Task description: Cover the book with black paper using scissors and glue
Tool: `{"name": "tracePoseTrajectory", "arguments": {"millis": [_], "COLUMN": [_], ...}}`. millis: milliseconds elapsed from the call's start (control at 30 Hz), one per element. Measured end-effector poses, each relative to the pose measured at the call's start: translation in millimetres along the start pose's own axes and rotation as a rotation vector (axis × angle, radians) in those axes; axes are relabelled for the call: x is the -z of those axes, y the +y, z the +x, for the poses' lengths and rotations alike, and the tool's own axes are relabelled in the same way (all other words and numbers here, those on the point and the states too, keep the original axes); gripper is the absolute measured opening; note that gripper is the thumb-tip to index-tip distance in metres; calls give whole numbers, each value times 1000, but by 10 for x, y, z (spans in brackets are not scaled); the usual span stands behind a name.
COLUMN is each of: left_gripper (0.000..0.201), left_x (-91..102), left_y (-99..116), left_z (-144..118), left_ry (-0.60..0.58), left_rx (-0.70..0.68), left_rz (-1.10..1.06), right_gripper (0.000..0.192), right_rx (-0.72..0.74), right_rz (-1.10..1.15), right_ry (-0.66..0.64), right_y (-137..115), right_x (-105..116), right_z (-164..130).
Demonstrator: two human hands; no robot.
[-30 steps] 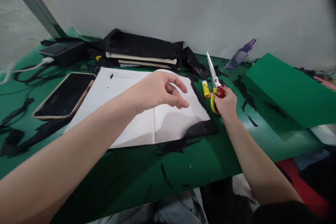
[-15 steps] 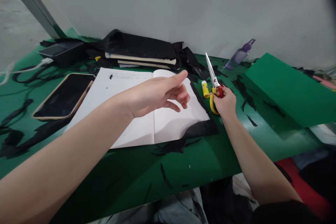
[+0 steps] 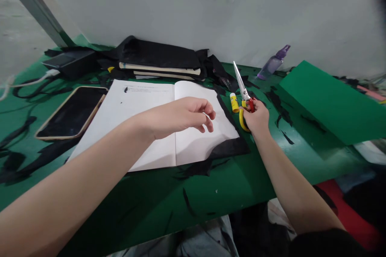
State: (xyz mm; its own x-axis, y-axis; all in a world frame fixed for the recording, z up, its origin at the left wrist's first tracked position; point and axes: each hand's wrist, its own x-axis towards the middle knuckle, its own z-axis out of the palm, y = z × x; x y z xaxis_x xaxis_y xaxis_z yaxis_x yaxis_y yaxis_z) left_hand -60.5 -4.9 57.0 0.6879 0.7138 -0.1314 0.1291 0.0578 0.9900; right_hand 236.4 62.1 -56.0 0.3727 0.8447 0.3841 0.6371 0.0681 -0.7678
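My left hand (image 3: 183, 116) hovers over an open white booklet (image 3: 150, 144), its fingers loosely curled and apart with nothing in them. The booklet lies flat, and black material (image 3: 226, 147) shows beyond its uneven right edge. To the right, my right hand (image 3: 257, 118) is closed around the handles of a pair of scissors (image 3: 242, 82) with red and yellow grips. Their blades point up and away, toward the wall. A yellow glue stick (image 3: 234, 103) with a white cap is just left of the scissors' handles.
A phone (image 3: 74, 112) lies left of the booklet. Behind it are black-covered books (image 3: 159, 58) and a black box (image 3: 70, 62) with a white cable. A purple spray bottle (image 3: 274, 63) leans near the wall, beside a green sheet (image 3: 331, 102). Black scraps (image 3: 279, 104) litter the table.
My left hand has turned and lowered slightly over the booklet; its thumb, raised before, now points down to the right with the fingers. The right hand and scissors look nearly unchanged.
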Motion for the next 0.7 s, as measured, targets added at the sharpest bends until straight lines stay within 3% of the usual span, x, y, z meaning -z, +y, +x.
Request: {"name": "tracePoseTrajectory", "arguments": {"millis": [267, 367, 467, 500, 567, 600, 700], "left_gripper": [13, 39, 23, 35, 69, 73, 53], "left_x": [-14, -12, 13, 23, 39, 43, 45], "left_y": [32, -7, -82, -102, -122, -121, -91], "left_z": [12, 30, 42, 43, 42, 41, 37], "left_ry": [-58, 25, 129, 127, 82, 51, -46], "left_rx": [4, 29, -58, -99, -113, -81, 15], "left_rz": [32, 216, 344, 352, 331, 302, 164], "right_gripper": [31, 32, 33, 33, 32, 32, 31], "right_rx": [-7, -2, 1, 4, 9, 11, 11], "right_rz": [-1, 10, 18, 19, 21, 20, 9], "right_ry": [20, 18, 15, 14, 12, 11, 19], "right_y": [1, 25, 42, 44, 41, 37, 21], "right_x": [-8, -14, -16, -16, -14, -13, -9], "right_z": [9, 15, 18, 18, 17, 16, 12]}}
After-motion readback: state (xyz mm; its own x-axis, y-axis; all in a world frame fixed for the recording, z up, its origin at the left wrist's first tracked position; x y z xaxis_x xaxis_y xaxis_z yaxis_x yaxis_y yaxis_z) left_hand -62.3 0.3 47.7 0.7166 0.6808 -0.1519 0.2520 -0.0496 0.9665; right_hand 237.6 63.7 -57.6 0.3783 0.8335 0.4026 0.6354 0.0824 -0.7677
